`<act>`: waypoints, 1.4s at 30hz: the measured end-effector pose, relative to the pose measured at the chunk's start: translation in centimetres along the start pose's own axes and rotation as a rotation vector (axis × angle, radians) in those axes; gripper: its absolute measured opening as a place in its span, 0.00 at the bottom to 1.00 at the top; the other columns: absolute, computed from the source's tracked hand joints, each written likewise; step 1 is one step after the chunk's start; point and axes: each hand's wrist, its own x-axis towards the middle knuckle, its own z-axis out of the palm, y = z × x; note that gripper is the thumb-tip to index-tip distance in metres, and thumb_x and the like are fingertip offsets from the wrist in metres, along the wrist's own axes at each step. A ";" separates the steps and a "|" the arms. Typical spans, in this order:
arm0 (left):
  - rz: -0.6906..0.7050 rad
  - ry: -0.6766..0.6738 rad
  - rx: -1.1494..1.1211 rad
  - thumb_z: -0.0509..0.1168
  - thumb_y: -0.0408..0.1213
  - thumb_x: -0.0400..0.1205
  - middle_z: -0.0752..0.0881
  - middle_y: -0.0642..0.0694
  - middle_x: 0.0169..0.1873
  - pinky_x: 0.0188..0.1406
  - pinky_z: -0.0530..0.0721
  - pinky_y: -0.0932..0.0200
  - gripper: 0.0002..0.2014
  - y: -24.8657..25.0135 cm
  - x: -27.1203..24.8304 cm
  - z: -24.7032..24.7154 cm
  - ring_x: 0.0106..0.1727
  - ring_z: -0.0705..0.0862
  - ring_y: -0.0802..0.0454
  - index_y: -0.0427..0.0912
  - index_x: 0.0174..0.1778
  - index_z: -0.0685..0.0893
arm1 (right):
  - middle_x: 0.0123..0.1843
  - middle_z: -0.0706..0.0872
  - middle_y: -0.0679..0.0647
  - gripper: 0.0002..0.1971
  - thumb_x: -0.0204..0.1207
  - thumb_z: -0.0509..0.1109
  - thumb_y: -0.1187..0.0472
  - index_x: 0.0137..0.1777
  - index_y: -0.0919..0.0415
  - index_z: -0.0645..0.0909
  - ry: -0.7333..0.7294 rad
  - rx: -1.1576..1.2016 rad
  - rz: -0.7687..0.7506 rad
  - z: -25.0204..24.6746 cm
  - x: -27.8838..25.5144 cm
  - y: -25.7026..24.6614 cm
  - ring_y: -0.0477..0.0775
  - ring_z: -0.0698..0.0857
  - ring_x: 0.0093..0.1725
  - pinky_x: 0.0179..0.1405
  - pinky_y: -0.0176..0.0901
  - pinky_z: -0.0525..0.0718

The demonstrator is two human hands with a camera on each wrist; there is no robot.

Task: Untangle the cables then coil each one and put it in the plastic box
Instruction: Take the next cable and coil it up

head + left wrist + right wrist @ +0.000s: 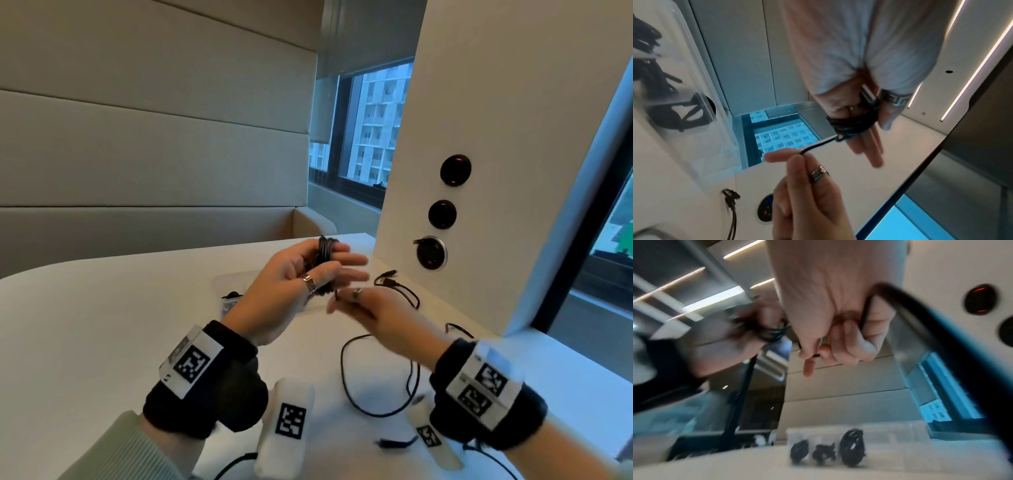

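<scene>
A black cable coil [325,260] is wound around the fingers of the left hand [287,291], held above the white table [102,325] at mid-scene; in the left wrist view the loops [851,125] circle the fingers, whose tips extend straight past the bundle. A short free end of the same cable runs from the coil to the right hand [370,308], which pinches it between thumb and forefinger [781,157], the remaining fingers curled; a ring [818,173] sits on one finger. The head view blurs this hand. The clear plastic box [236,284] lies on the table just beyond the left hand, and in the right wrist view it holds three dark coiled cables [852,447]. A loose black cable [376,377] loops on the table near the right forearm, and another [400,287] lies further back, beside the white pillar [479,137] bearing round sockets [442,214]. Both wrists carry black bands with printed markers [190,363], and two white marker blocks [287,421] lie on the near table.
</scene>
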 end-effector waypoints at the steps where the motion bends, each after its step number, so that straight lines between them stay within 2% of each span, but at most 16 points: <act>1: 0.033 0.029 0.040 0.55 0.26 0.83 0.89 0.44 0.55 0.51 0.85 0.63 0.12 -0.2 0.1 -0.3 0.55 0.88 0.50 0.37 0.61 0.78 | 0.46 0.86 0.44 0.13 0.83 0.57 0.49 0.53 0.48 0.83 -0.033 0.003 -0.047 0.5 -0.4 -0.8 0.43 0.82 0.44 0.49 0.43 0.80; 3: 0.052 0.092 0.133 0.53 0.25 0.85 0.86 0.46 0.60 0.60 0.82 0.65 0.14 -0.5 0.1 -0.8 0.60 0.86 0.54 0.38 0.65 0.75 | 0.51 0.86 0.44 0.13 0.83 0.56 0.49 0.55 0.47 0.81 -0.072 0.027 -0.108 0.9 -0.9 -1.9 0.44 0.83 0.49 0.53 0.45 0.82; 6: 0.034 0.113 0.267 0.51 0.28 0.86 0.82 0.48 0.62 0.59 0.82 0.68 0.13 -0.8 0.2 -1.0 0.58 0.86 0.61 0.42 0.65 0.71 | 0.50 0.86 0.43 0.13 0.83 0.57 0.48 0.54 0.49 0.82 -0.046 0.051 -0.174 0.8 -1.5 -2.7 0.43 0.83 0.49 0.51 0.48 0.82; 9: 0.065 0.063 0.576 0.52 0.39 0.87 0.84 0.48 0.57 0.58 0.83 0.55 0.07 -1.4 0.0 -0.8 0.48 0.86 0.59 0.51 0.57 0.73 | 0.43 0.87 0.44 0.15 0.80 0.59 0.45 0.47 0.51 0.84 0.218 0.080 -0.279 0.3 -1.6 -2.3 0.45 0.84 0.42 0.42 0.50 0.84; 11: 0.032 -0.047 0.708 0.52 0.49 0.83 0.89 0.45 0.43 0.52 0.83 0.49 0.13 -1.2 -0.1 -0.6 0.40 0.86 0.52 0.47 0.49 0.77 | 0.39 0.86 0.46 0.15 0.78 0.62 0.47 0.46 0.56 0.86 0.422 0.050 -0.344 -0.5 -1.2 -1.5 0.44 0.83 0.38 0.37 0.44 0.83; 13: -0.053 -0.119 0.639 0.55 0.51 0.83 0.88 0.46 0.31 0.41 0.82 0.52 0.17 -0.7 -0.3 -0.5 0.28 0.83 0.50 0.40 0.44 0.79 | 0.37 0.84 0.46 0.14 0.77 0.64 0.49 0.45 0.58 0.87 0.540 0.020 -0.335 -1.3 -0.6 -1.1 0.44 0.82 0.36 0.36 0.40 0.81; 16: -0.147 -0.173 0.445 0.63 0.38 0.81 0.82 0.49 0.22 0.22 0.76 0.65 0.08 0.3 -0.6 -0.6 0.19 0.76 0.48 0.37 0.40 0.83 | 0.39 0.86 0.50 0.14 0.77 0.62 0.47 0.44 0.55 0.85 0.586 0.027 -0.235 -1.8 0.0 -0.3 0.51 0.84 0.38 0.37 0.48 0.82; 19: -0.134 -0.169 0.097 0.67 0.32 0.77 0.81 0.46 0.19 0.13 0.70 0.71 0.09 1.7 -1.1 -0.3 0.11 0.70 0.57 0.42 0.31 0.87 | 0.37 0.85 0.48 0.12 0.82 0.55 0.44 0.45 0.45 0.79 0.378 0.005 -0.076 -1.4 0.5 0.1 0.51 0.84 0.38 0.39 0.51 0.82; 21: -0.043 -0.098 -0.102 0.64 0.32 0.78 0.87 0.44 0.27 0.20 0.76 0.71 0.07 2.6 -1.0 0.0 0.14 0.77 0.58 0.39 0.39 0.88 | 0.36 0.83 0.46 0.12 0.84 0.52 0.45 0.47 0.41 0.77 0.123 -0.076 -0.001 -0.2 0.2 -0.4 0.48 0.81 0.36 0.39 0.45 0.79; 23: 0.024 0.000 -0.125 0.61 0.32 0.80 0.91 0.43 0.42 0.38 0.85 0.66 0.09 2.7 -0.6 -0.2 0.33 0.89 0.54 0.36 0.53 0.83 | 0.48 0.86 0.46 0.15 0.84 0.50 0.44 0.57 0.42 0.77 -0.043 -0.170 -0.024 1.0 -0.5 -1.4 0.50 0.84 0.46 0.47 0.45 0.80; 25: 0.059 0.105 0.049 0.57 0.30 0.83 0.90 0.44 0.53 0.55 0.85 0.59 0.12 2.0 -0.2 -0.6 0.52 0.89 0.52 0.37 0.61 0.78 | 0.58 0.86 0.47 0.21 0.83 0.46 0.41 0.63 0.47 0.76 -0.097 -0.208 -0.089 1.7 -1.1 -2.5 0.52 0.84 0.54 0.52 0.45 0.81; 27: 0.091 0.172 0.293 0.54 0.30 0.86 0.87 0.48 0.56 0.62 0.83 0.55 0.11 1.1 0.0 -0.8 0.56 0.88 0.54 0.44 0.61 0.76 | 0.57 0.86 0.48 0.28 0.80 0.40 0.38 0.61 0.52 0.75 -0.098 -0.242 -0.148 1.6 -1.3 -3.2 0.53 0.85 0.54 0.52 0.49 0.81; 30: 0.118 0.169 0.759 0.53 0.36 0.86 0.88 0.52 0.47 0.55 0.83 0.52 0.07 -0.1 0.1 -1.5 0.48 0.87 0.55 0.45 0.54 0.76 | 0.42 0.87 0.50 0.24 0.78 0.44 0.40 0.48 0.54 0.77 0.142 -0.218 -0.278 0.7 -1.4 -3.6 0.57 0.86 0.38 0.34 0.52 0.83; 33: -0.041 0.010 0.996 0.53 0.41 0.87 0.89 0.45 0.36 0.49 0.81 0.50 0.12 -0.9 0.1 -2.1 0.35 0.85 0.56 0.40 0.46 0.78 | 0.34 0.84 0.50 0.17 0.82 0.55 0.46 0.42 0.56 0.79 0.498 -0.227 -0.360 -1.0 -1.1 -2.2 0.58 0.83 0.29 0.23 0.47 0.81; 38: -0.272 -0.196 0.447 0.55 0.50 0.84 0.82 0.43 0.19 0.22 0.71 0.62 0.23 0.7 -0.6 -1.3 0.15 0.74 0.50 0.41 0.30 0.83 | 0.39 0.84 0.50 0.20 0.81 0.51 0.39 0.47 0.51 0.79 0.514 -0.256 -0.182 -2.3 -0.5 -0.2 0.57 0.83 0.35 0.29 0.50 0.81; 42: -0.141 -0.155 0.054 0.63 0.40 0.78 0.87 0.44 0.25 0.33 0.82 0.62 0.11 1.7 -0.9 -0.9 0.22 0.83 0.52 0.43 0.39 0.89 | 0.48 0.86 0.50 0.27 0.78 0.42 0.35 0.60 0.47 0.77 0.097 -0.318 0.040 -0.4 -0.9 0.5 0.58 0.85 0.50 0.40 0.46 0.78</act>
